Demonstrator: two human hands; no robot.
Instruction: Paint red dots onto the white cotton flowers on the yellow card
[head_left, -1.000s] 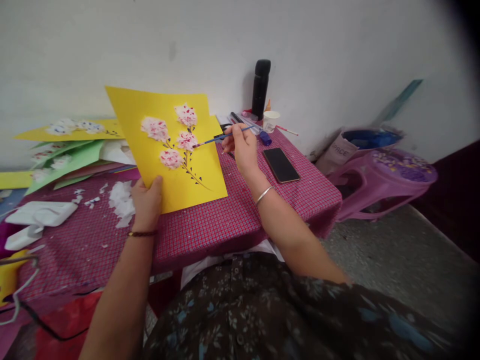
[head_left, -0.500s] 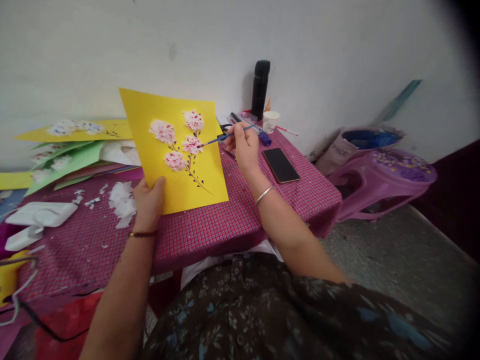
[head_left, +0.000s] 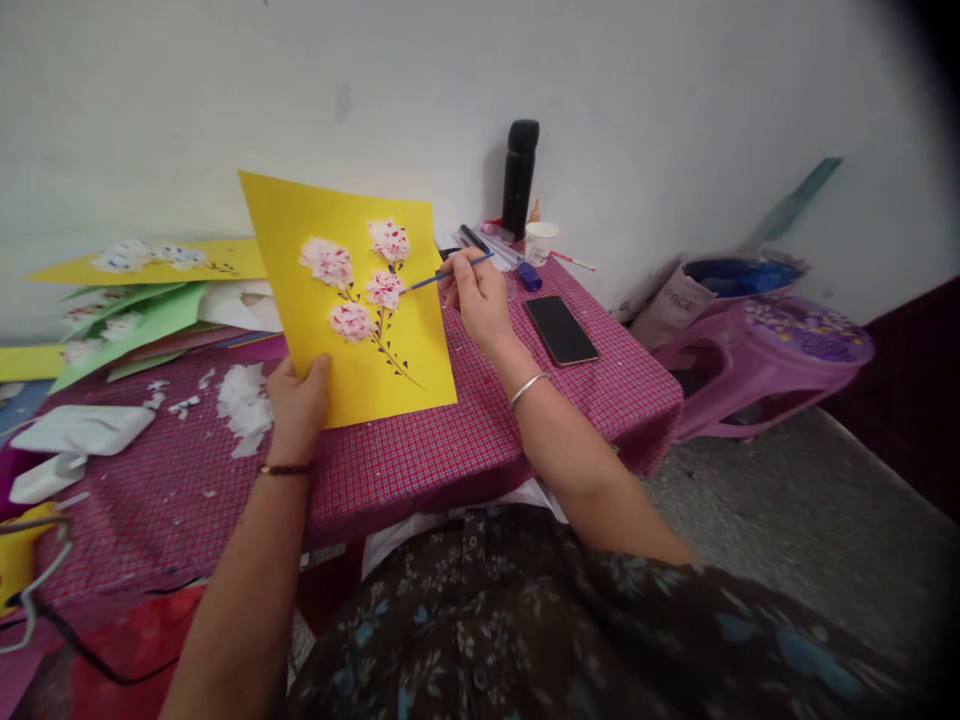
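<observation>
My left hand (head_left: 301, 402) grips the lower left edge of a yellow sheet of paper (head_left: 289, 225), thumb in front, and holds it tilted up off the table. On the sheet is a dark painted stem with small leaves and several white tissue-like flowers dabbed with red. A thin blue paintbrush (head_left: 450, 272) is pinched in the fingers of my right hand (head_left: 480, 300). Its tip is at the right side of the middle flower (head_left: 385, 289); whether it touches cannot be made out.
A phone (head_left: 561, 330), a paper cup (head_left: 541, 240) and a black bottle (head_left: 519, 180) stand or lie to the right on the checked tablecloth (head_left: 405, 460). Leftward are crumpled white tissue (head_left: 245, 405), a white device (head_left: 84, 428) and stacked craft sheets (head_left: 161, 320). A pink stool (head_left: 757, 350) is at the right.
The brush and my right hand have shifted slightly, with the brush tip a little further right on the middle flower. My left hand and the sheet have hardly moved.
</observation>
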